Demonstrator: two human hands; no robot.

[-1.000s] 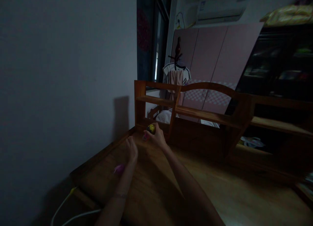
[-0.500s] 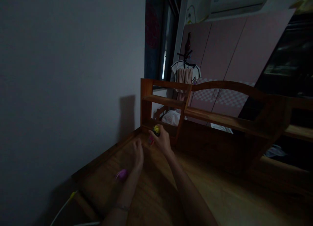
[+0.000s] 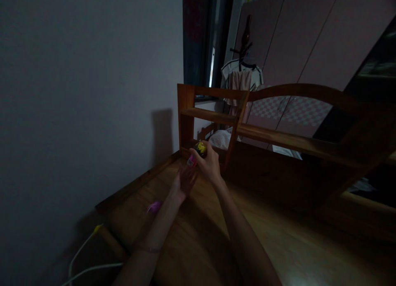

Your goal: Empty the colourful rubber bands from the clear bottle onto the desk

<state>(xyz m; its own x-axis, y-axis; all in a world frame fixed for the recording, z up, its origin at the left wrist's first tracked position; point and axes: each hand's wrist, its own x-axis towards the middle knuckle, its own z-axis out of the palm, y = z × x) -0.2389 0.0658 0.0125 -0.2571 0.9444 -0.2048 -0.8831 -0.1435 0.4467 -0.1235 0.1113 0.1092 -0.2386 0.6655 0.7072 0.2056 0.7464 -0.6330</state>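
Inspector: The right hand [image 3: 210,164], centre of the frame, has its fingers closed round a small dark object with a yellow top and a pink tag [image 3: 198,150]. It is lifted off the brown wooden desk [image 3: 278,240], just in front of the wooden shelf rack [image 3: 216,114].

Clerk: And the left hand [image 3: 185,182]?

Inspector: Directly below the object, fingers loosely spread and raised towards it; contact cannot be told in this light. A small pink item [image 3: 154,206] lies on the desk beside the left forearm.

Clerk: Handling advice?

Inspector: In my judgement, keep the right grip firm and bring the left up underneath as support.

Clerk: Containers?

Inspector: The rack's lower left compartment appears bare; a pale bag [image 3: 221,138] shows behind it.
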